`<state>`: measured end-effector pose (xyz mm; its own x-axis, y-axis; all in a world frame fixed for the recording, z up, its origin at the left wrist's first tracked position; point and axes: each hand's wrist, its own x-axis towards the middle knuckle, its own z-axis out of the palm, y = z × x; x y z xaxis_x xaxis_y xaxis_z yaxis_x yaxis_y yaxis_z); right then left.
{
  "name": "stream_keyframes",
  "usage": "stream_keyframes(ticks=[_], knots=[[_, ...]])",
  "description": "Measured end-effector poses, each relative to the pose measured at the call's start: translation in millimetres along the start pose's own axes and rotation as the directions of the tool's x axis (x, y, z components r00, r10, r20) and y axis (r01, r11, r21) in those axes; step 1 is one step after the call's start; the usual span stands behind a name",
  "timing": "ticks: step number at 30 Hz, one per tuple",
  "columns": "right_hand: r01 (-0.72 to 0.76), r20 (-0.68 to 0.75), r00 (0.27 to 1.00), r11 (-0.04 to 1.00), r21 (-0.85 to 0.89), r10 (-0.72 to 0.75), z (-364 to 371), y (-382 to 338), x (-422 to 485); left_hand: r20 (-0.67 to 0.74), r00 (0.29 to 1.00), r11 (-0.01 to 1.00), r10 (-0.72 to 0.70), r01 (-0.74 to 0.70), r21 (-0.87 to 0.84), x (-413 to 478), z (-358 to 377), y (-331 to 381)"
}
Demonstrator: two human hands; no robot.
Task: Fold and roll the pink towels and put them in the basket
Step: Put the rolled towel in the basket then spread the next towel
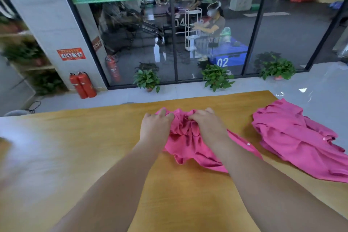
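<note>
Lying bunched at the centre of the frame, the pink towel [190, 143] sits on the desk [94, 147] with both hands on its far edge. The left hand [156, 124] and the right hand [205, 120] are side by side, their fingers [165, 114] curled into the gathered cloth and pinching folds of it. The step in hand looks like the very start, opening this towel out, since nothing on it is folded or rolled yet. The next move likely calls for drawing the hands apart to spread the cloth flat before a first fold. A second pink towel [293, 137] lies crumpled at the right of the frame, apart from the first. No basket shows. Beyond the desk, potted plants [146, 80] stand along a glass wall
</note>
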<state>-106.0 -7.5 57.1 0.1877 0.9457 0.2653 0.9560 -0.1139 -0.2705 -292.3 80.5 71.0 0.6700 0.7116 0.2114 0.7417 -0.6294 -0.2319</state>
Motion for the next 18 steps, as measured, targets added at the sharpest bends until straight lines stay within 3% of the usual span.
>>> stream_keyframes(ticks=[5, 8, 12, 18], knots=[[0.132, -0.071, 0.989, 0.990, 0.041, -0.129, 8, -68, 36, -0.018, 0.987, 0.987, -0.157, 0.157, 0.031, -27, -6, -62], [0.176, 0.105, 0.978, 0.983, 0.059, -0.182, 35, -95, 31, 0.061, 0.977, 0.976, -0.205, 0.200, 0.089, -49, 8, -89], [0.119, 0.419, 0.896, 0.989, 0.085, -0.144, 87, -104, -6, 0.288, 0.923, 0.967, -0.253, 0.238, 0.086, -84, 55, -105], [0.063, 0.586, 0.809, 0.998, -0.008, -0.046, 120, -81, -42, 0.321, 0.938, 0.991, -0.132, 0.132, 0.022, -101, 92, -83]])
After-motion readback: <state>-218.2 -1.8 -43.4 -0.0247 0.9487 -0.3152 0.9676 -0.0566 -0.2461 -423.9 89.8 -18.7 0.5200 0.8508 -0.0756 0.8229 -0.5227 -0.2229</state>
